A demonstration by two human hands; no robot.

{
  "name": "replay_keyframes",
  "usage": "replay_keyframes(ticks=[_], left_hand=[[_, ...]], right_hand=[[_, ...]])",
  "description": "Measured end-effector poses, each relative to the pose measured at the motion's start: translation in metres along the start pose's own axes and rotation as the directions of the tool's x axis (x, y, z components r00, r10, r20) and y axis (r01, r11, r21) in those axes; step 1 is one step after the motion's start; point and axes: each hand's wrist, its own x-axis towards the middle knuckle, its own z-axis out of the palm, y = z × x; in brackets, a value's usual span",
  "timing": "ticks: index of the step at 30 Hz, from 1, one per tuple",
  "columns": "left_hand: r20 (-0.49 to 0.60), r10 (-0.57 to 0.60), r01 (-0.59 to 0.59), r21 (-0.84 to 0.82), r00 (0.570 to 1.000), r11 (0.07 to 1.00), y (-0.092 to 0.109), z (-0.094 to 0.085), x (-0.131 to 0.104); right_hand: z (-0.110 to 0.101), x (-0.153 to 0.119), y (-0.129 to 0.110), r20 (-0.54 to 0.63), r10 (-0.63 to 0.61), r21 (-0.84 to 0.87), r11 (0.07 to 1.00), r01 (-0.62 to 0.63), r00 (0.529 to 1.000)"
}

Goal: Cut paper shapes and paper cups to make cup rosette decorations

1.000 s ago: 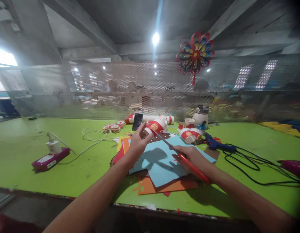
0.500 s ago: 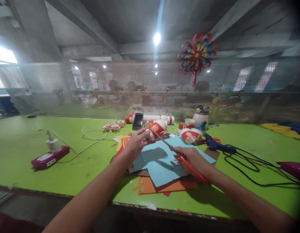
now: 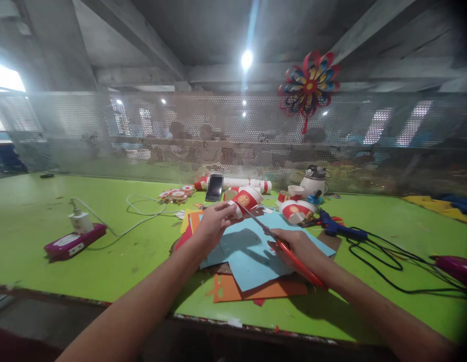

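Observation:
A red and white paper cup point(image 3: 249, 197) with a gold emblem is tilted in my left hand point(image 3: 215, 221), whose fingers are closed round its left end. My right hand point(image 3: 294, 246) grips a pair of scissors point(image 3: 299, 264) with red handles. Their blades point up and left, with the tips at the cup's side; whether they cut into it I cannot tell. Below both hands lies a light blue paper sheet point(image 3: 252, 271), with orange paper point(image 3: 263, 290) partly under it.
Several paper cups point(image 3: 294, 211) lie right of centre, near a blue glue gun point(image 3: 341, 226) with a black cord. A bottle point(image 3: 313, 181) and a phone point(image 3: 214, 188) stand farther back. At left is a purple power strip point(image 3: 75, 242) with a charger. A perforated screen point(image 3: 161, 136) closes the far side.
The view has shifted very slightly. My hands, the cup and the scissors keep almost the same positions; no grip has changed.

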Motion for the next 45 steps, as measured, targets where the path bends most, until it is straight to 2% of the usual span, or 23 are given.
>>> replay_keyframes(ticks=[15, 21, 27, 31, 39, 45], left_hand=[[-0.044, 0.008, -0.010, -0.039, 0.999, 0.999, 0.001, 0.005, -0.001], [-0.018, 0.035, -0.035, -0.027, 0.999, 0.999, -0.003, 0.000, 0.004], [-0.046, 0.063, -0.063, 0.005, 0.997, 0.998, -0.005, -0.001, 0.006], [-0.033, 0.028, -0.027, 0.030, 0.999, 0.999, -0.007, -0.003, 0.006], [-0.014, -0.063, 0.064, 0.025, 0.998, 0.998, -0.007, -0.007, 0.006], [-0.049, 0.020, -0.019, 0.011, 0.999, 1.000, -0.004, -0.006, 0.006]], right_hand=[[0.005, -0.003, -0.003, 0.002, 0.021, -0.075, 0.997, -0.021, 1.000], [0.004, -0.003, -0.008, -0.019, 0.030, -0.161, 0.986, -0.033, 0.999], [0.002, 0.002, -0.002, 0.020, 0.013, -0.065, 0.998, -0.011, 1.000], [0.002, 0.003, 0.000, 0.049, 0.065, -0.046, 0.997, -0.063, 0.997], [0.003, 0.002, 0.004, 0.026, 0.062, -0.089, 0.994, -0.060, 0.998], [-0.001, 0.004, 0.004, 0.072, 0.012, 0.016, 1.000, -0.013, 0.997]])
